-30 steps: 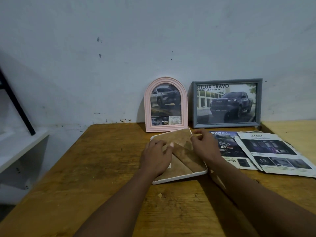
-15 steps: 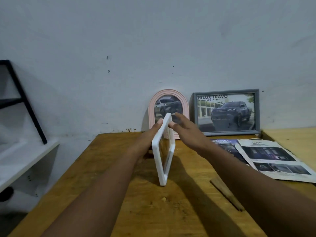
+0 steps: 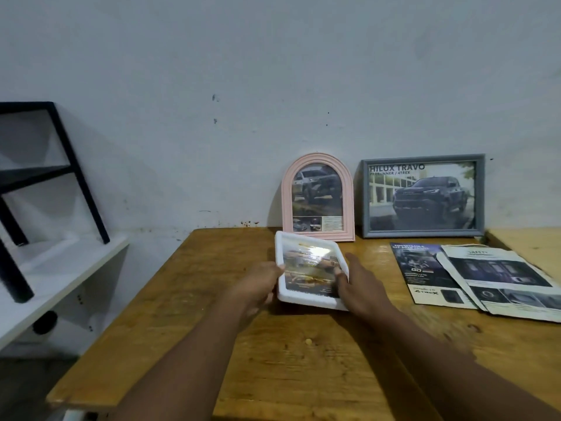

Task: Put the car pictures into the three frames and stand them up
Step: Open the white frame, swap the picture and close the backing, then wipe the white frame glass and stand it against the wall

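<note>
I hold a white frame (image 3: 306, 299) with a car picture behind its glass, front side up and tilted toward me, over the middle of the wooden table (image 3: 303, 360). My left hand (image 3: 258, 284) grips its left edge with the thumb on the front. My right hand (image 3: 359, 287) grips its right edge, thumb on the glass. A pink arched frame (image 3: 317, 197) with a car picture stands against the wall behind it. To its right a grey frame (image 3: 422, 196) with a dark pickup picture also stands against the wall.
Two loose car brochure sheets (image 3: 425, 275) (image 3: 510, 284) lie on the table at the right. A white shelf (image 3: 45, 268) with a black metal rack (image 3: 76, 171) stands left of the table. A second table surface (image 3: 528, 247) adjoins at the far right.
The white frame lay face down under both hands, was then raised on edge, and is now turned front side up in my two hands. The view has tilted upward.
</note>
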The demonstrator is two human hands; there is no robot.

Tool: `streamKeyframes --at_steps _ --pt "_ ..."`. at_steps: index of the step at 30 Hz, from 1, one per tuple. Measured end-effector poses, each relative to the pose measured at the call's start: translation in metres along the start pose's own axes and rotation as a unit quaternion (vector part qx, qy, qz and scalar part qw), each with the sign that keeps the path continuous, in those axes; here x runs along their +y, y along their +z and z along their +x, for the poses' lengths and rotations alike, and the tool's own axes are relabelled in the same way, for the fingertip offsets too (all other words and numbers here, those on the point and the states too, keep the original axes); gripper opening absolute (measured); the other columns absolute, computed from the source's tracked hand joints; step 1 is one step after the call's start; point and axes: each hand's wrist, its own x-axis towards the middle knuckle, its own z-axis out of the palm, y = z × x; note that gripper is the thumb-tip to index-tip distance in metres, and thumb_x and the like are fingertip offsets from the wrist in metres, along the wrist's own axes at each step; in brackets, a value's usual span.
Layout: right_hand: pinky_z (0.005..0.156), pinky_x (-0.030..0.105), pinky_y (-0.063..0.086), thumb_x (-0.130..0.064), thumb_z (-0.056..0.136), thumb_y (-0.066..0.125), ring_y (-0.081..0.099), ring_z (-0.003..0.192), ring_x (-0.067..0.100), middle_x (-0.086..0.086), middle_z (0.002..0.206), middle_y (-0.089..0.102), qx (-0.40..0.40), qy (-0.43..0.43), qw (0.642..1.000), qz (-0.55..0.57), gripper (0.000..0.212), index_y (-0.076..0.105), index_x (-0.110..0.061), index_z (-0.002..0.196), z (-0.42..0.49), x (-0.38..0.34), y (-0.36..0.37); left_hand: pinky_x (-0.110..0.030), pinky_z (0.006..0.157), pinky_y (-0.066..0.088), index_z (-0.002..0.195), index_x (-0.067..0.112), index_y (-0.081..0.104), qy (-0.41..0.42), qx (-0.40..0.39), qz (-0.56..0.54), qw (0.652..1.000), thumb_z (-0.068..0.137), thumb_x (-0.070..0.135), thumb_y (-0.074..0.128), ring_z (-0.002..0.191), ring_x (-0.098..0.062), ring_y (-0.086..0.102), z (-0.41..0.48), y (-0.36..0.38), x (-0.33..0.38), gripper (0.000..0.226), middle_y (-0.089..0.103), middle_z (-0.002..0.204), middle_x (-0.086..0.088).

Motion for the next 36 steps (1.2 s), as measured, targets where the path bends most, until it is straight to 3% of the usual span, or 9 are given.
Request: streamKeyframes --at_steps 2,5,7,10,14,20,26,32,36 --pt "0.088 0.047 0.050 -0.044 0.102 0.039 0.058 0.105 0.024 0.005 0.122 0.063 0.008 -0.015 0.999 -0.027 0.043 0.035 -0.024 0.139 -0.002 0.006 0.002 -0.047 0.091 0.058 0.120 0.011 0.064 0.048 0.052 0.160 0.985 0.108 0.034 0.043 0.101 -0.026 0.071 0.009 0.011 -0.016 0.034 0.074 0.106 -0.007" --pt "0.091 0.045 0.049 -0.042 0.103 0.038 0.057 0.109 0.023 0.006 0.125 0.061 0.010 -0.014 0.998 -0.065 0.045 0.034 -0.021 0.143 -0.005 0.009 0.003 -0.042 0.102 0.045 0.126 0.016 0.061 0.141 0.133 0.418 0.888 0.107 0.037 0.039 0.123 -0.026 0.049 0.017 0.016 -0.031 0.036 0.059 0.127 -0.002" --pt "0.093 0.043 0.047 -0.041 0.103 0.037 0.054 0.113 0.024 0.008 0.129 0.059 0.005 -0.021 0.995 -0.094 0.046 0.034 -0.018 0.143 -0.006 0.011 0.004 -0.044 0.105 0.040 0.134 0.017 0.055 0.158 0.135 0.488 0.848 0.107 0.033 0.039 0.128 -0.027 0.038 0.019 0.016 -0.034 0.035 0.053 0.137 -0.003" --pt "0.090 0.042 0.049 -0.042 0.103 0.038 0.055 0.111 0.024 0.008 0.128 0.059 0.007 -0.025 0.994 -0.103 0.046 0.034 -0.019 0.142 -0.008 0.011 0.004 -0.048 0.112 0.035 0.152 0.020 0.039 0.162 0.104 0.519 0.833 0.108 0.033 0.037 0.137 -0.028 0.031 0.026 0.014 -0.039 0.046 0.045 0.153 -0.002" --pt "0.082 0.044 0.054 -0.044 0.102 0.040 0.060 0.098 0.021 0.006 0.116 0.064 0.007 -0.026 0.996 -0.085 0.045 0.034 -0.020 0.140 -0.010 0.011 -0.003 -0.049 0.114 0.035 0.156 0.022 0.032 0.174 0.094 0.532 0.823 0.109 0.034 0.035 0.140 -0.027 0.030 0.028 0.014 -0.039 0.049 0.036 0.160 0.000" --pt "0.098 0.045 0.047 -0.042 0.095 0.053 0.055 0.117 0.024 0.005 0.130 0.060 -0.002 -0.005 0.987 -0.158 0.047 0.047 -0.022 0.138 -0.016 0.018 -0.034 -0.051 0.121 0.020 0.162 0.025 0.017 0.193 0.085 0.568 0.796 0.108 0.046 0.029 0.155 -0.029 0.006 0.012 0.022 -0.041 0.059 0.011 0.170 0.000" --pt "0.098 0.044 0.049 -0.039 0.091 0.061 0.054 0.117 0.019 0.000 0.129 0.059 -0.027 -0.007 0.985 -0.171 0.045 0.052 -0.027 0.133 -0.045 0.036 -0.068 -0.050 0.123 0.019 0.161 0.026 0.019 0.251 0.069 0.581 0.772 0.106 0.051 0.033 0.155 -0.024 0.007 -0.006 0.047 -0.047 0.062 0.013 0.170 0.001" --pt "0.108 0.051 0.038 -0.052 0.090 0.056 0.044 0.129 0.021 -0.002 0.138 0.048 -0.054 -0.002 0.977 -0.208 0.049 0.049 -0.031 0.134 -0.076 0.050 -0.087 -0.052 0.125 0.013 0.161 0.031 0.020 0.280 0.049 0.582 0.762 0.104 0.054 0.036 0.156 -0.026 0.008 -0.022 0.075 -0.057 0.063 0.013 0.170 0.002" --pt "0.100 0.043 0.047 -0.039 0.091 0.061 0.046 0.124 0.021 -0.002 0.138 0.046 -0.059 0.004 0.977 -0.203 0.046 0.049 -0.031 0.134 -0.081 0.052 -0.088 -0.052 0.125 0.012 0.161 0.032 0.019 0.270 0.042 0.586 0.763 0.104 0.055 0.034 0.156 -0.025 0.007 -0.023 0.077 -0.058 0.063 0.012 0.170 0.002"
